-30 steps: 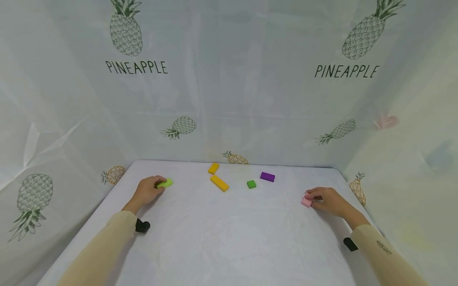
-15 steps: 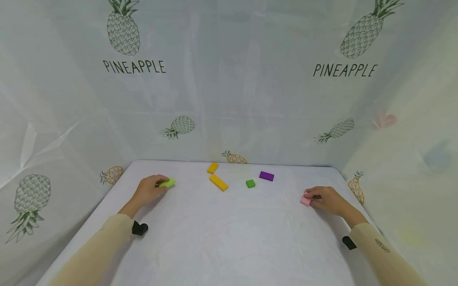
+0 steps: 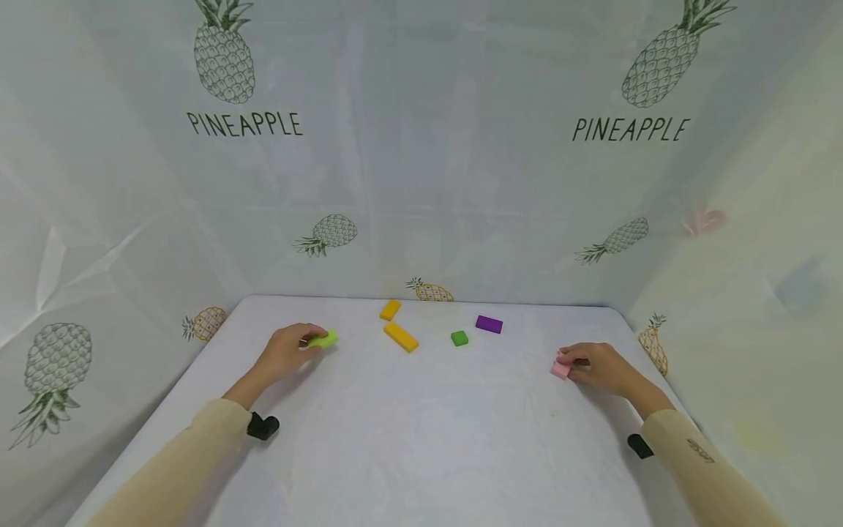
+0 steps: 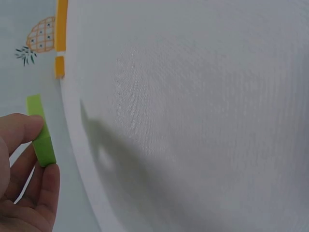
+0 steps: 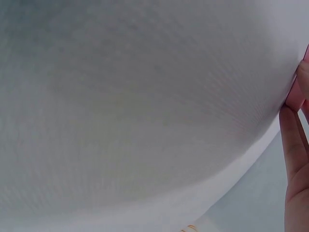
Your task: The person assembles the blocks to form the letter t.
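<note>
My left hand (image 3: 287, 350) pinches a light green block (image 3: 327, 339) between thumb and fingers at the left of the table. In the left wrist view the green block (image 4: 42, 135) stands out from the fingertips, its shadow falling on the cloth, so it is off the surface. Over at the right side, my right hand (image 3: 601, 366) grips a pink block (image 3: 560, 367) with its fingertips, at or close to the tabletop. Only a sliver of the pink block (image 5: 294, 95) shows at the edge of the right wrist view; the fingers cover the rest.
Two yellow blocks, a short one (image 3: 391, 309) and a longer one (image 3: 401, 337), lie toward the back middle of the white table (image 3: 421, 439). To their right are a small green block (image 3: 459, 338) and a purple block (image 3: 489, 324). A pineapple-print curtain (image 3: 421, 161) surrounds the table.
My left hand has carried the light green block to the right, a little toward the yellow blocks. The right hand has stayed nearly still with the pink block.
</note>
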Motion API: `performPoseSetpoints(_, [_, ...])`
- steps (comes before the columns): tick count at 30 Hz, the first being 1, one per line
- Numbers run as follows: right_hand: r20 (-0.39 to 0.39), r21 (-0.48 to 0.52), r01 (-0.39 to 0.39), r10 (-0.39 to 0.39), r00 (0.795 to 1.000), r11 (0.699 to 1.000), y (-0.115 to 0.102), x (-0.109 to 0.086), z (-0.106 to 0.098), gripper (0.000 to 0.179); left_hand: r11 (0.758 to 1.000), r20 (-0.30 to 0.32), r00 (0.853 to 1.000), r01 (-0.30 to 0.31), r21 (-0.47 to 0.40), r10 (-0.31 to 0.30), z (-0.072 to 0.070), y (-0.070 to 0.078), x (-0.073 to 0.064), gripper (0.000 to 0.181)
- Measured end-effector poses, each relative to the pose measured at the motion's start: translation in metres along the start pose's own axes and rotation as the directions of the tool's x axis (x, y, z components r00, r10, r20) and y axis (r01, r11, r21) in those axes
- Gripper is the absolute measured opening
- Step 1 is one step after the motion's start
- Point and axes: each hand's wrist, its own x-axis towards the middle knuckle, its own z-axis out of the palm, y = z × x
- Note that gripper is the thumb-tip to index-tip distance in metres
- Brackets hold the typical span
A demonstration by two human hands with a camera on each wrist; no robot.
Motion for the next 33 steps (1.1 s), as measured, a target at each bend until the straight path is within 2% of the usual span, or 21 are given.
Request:
performPoseSetpoints(4, [0.014, 0.004, -0.013, 0.013, 1.0, 1.0, 0.0, -0.001, -0.002, 0.036, 0.999, 0.005, 0.999, -0.035, -0.006, 0.035, 0.003, 0.004, 0.0, 0.029])
performPoseSetpoints(11, [0.013, 0.015, -0.008, 0.008, 1.0, 1.0, -0.004, -0.001, -0.003, 0.036, 0.998, 0.035, 0.997, -0.066, -0.009, 0.066, 0.008, 0.019, 0.002, 0.03])
performPoseSetpoints(24, [0.013, 0.01, -0.006, 0.006, 1.0, 1.0, -0.005, -0.001, -0.003, 0.037, 0.997, 0.076, 0.995, -0.07, 0.008, 0.07, 0.018, 0.033, 0.002, 0.032])
performPoseSetpoints(33, [0.017, 0.003, -0.011, 0.011, 1.0, 1.0, -0.004, 0.0, -0.002, 0.037, 0.995, 0.09, 0.991, -0.102, -0.003, 0.102, 0.021, 0.045, 0.004, 0.032])
